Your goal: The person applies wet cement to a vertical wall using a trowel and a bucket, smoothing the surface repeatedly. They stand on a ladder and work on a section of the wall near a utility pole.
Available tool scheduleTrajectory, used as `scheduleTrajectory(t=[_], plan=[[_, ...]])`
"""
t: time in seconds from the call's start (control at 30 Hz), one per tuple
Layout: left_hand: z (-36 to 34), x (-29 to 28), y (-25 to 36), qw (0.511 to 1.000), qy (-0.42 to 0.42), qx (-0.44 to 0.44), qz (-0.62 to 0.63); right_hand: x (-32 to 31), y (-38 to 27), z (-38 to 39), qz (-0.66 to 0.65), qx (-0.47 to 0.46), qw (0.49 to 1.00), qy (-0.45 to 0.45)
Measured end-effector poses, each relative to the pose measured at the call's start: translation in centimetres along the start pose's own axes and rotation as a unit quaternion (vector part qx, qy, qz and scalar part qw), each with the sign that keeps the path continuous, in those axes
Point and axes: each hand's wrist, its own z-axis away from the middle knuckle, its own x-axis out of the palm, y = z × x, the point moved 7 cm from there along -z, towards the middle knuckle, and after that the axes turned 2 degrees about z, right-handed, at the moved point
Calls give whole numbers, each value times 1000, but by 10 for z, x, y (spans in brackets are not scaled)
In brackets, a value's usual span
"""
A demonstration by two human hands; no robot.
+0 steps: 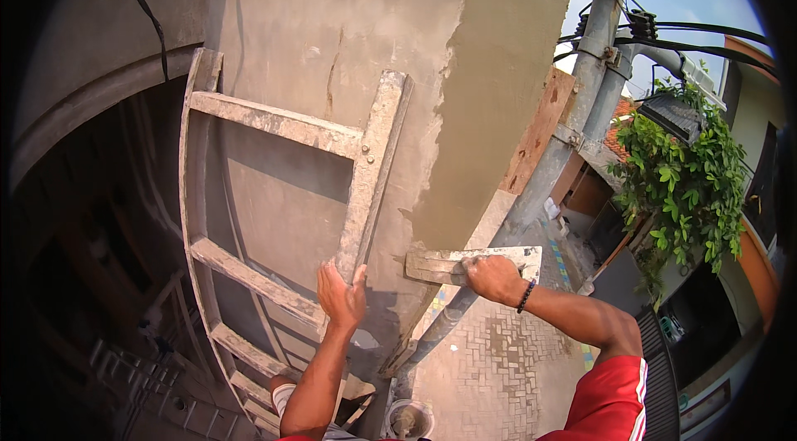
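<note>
In the head camera's view, a person's left hand [341, 300] clasps the side rail of a spattered ladder [378, 159], fingers on one side and thumb on the other, the forearm rising steeply from below. The right hand [495, 277], elbow bent, curls its fingers around a flat float [436, 265] at the foot of a darker plaster strip [490, 109]; whether they press together is unclear. White stripes edge the red sleeve [602, 404]; any lettering on the float is indiscernible.

A black floodlight [669, 116] hangs before green leafy foliage [685, 192]. Black cables [706, 27] meet a grey metal pole [593, 43], with block paving [498, 358] below.
</note>
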Motion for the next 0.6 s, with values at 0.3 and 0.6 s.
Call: scheduleTrajectory(t=[0.3, 0.6], plan=[[4, -6, -6, 999, 15, 30, -10, -268, 111, 24, -5, 187, 915, 357], [5, -8, -6, 999, 21, 21, -15, -50, 31, -3, 17, 109, 982, 150]])
